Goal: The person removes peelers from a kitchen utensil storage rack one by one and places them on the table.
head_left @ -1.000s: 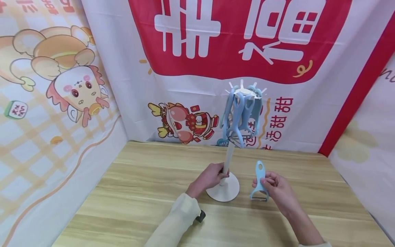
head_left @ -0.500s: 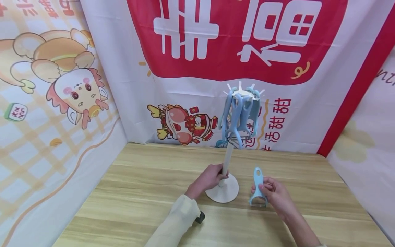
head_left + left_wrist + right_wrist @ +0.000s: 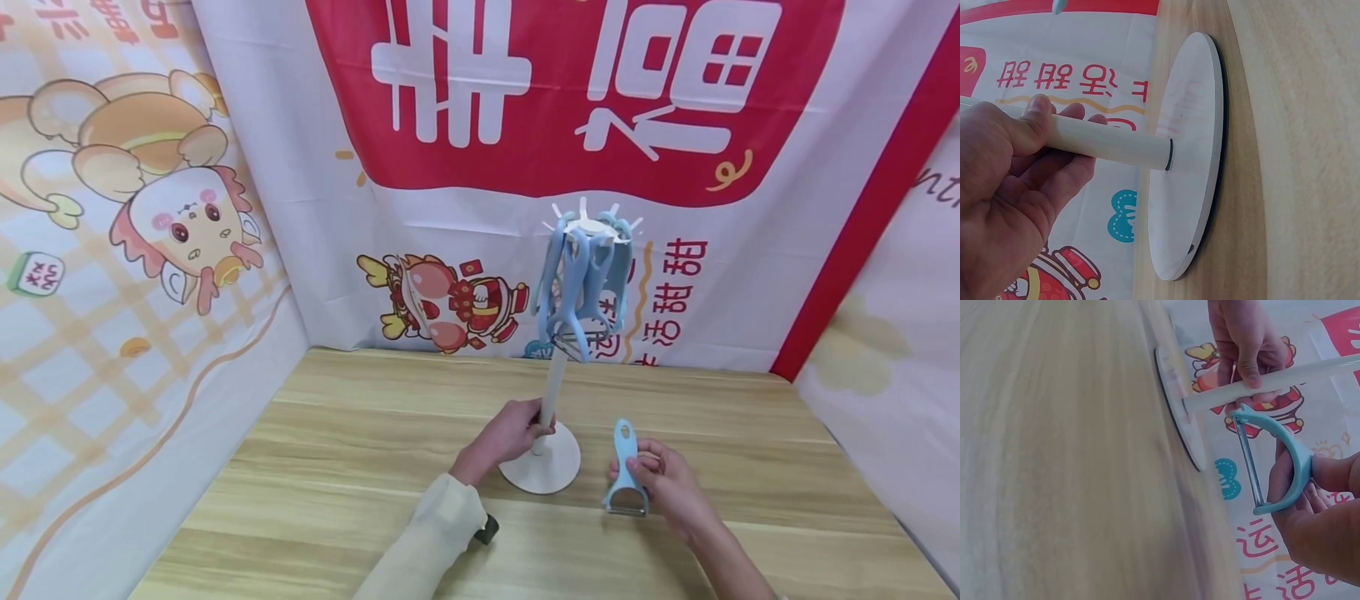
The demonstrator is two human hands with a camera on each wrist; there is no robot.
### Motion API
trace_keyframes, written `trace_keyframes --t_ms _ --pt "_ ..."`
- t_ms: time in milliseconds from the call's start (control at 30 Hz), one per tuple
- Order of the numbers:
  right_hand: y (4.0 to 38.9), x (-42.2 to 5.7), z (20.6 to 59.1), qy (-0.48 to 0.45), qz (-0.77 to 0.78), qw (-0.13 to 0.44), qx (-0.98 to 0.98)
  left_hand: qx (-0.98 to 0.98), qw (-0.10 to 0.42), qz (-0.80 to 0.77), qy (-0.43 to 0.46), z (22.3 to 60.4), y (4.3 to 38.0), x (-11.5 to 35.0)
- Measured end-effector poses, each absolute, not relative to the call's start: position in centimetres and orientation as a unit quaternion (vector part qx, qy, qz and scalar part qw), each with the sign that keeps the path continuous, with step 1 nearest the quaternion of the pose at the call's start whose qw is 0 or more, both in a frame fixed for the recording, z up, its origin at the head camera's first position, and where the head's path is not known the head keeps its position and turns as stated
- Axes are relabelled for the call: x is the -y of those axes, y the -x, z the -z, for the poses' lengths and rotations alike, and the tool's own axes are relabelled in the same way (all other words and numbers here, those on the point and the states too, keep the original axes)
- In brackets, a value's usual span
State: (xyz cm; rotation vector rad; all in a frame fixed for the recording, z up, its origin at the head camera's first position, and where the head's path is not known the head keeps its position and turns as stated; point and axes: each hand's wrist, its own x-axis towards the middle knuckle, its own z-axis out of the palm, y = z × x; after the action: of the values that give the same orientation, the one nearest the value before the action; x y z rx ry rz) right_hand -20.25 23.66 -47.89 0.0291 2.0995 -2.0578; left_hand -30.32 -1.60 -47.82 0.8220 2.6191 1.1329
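Note:
A white stand with a round base [image 3: 551,467] rises from the wooden table; several blue peelers [image 3: 573,283] hang from the prongs at its top. Low on the pole [image 3: 1110,144], my left hand [image 3: 513,432] grips it, thumb on one side and fingers round the other, as the left wrist view shows. To the right of the base, my right hand [image 3: 667,483] pinches a light blue peeler [image 3: 624,471] by its handle. Its blade [image 3: 1249,459] points down toward the table, and the hole in the handle is at the top. The peeler is apart from the stand.
The wooden table [image 3: 337,467] meets a printed cloth backdrop [image 3: 450,217] behind the stand. Another printed cloth wall [image 3: 172,275] closes the left side. A small black object [image 3: 487,529] shows at the left sleeve.
My right hand has lowered the peeler a little toward me, and its blade end has tilted. The left hand keeps its grip on the pole. The view has shifted slightly.

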Motion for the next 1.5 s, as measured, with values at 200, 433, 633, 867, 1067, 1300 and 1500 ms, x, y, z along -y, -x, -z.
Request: trace_keyframes --t_ms 200,433,633,867,1067,1300,1500 --pt "20.3 -23.8 48.7 -0.015 0.683 0.114 -0.721 -0.880 0.080 -0.376 -0.279 47.7 30.4 1.6" --pt "20.5 -23.5 49.7 -0.026 0.664 0.119 -0.737 -0.879 0.087 -0.383 -0.271 47.7 30.4 1.6" --pt "20.6 -23.2 50.3 -0.076 0.645 0.123 -0.751 -0.879 0.084 -0.380 -0.276 47.7 30.3 1.5" --pt "20.8 -23.0 50.8 -0.089 0.634 0.110 -0.760 -0.880 0.089 -0.379 -0.273 47.6 30.5 1.6" --pt "21.1 -23.0 51.0 -0.093 0.598 0.089 -0.791 -0.880 0.099 -0.381 -0.266 47.5 30.5 1.5" --pt "20.9 -22.7 50.9 -0.092 0.519 0.041 -0.849 -0.881 0.101 -0.379 -0.264 47.3 30.6 1.4" --pt "20.6 -22.3 50.8 -0.099 0.499 0.048 -0.860 -0.881 0.107 -0.381 -0.258 47.5 30.6 1.4"
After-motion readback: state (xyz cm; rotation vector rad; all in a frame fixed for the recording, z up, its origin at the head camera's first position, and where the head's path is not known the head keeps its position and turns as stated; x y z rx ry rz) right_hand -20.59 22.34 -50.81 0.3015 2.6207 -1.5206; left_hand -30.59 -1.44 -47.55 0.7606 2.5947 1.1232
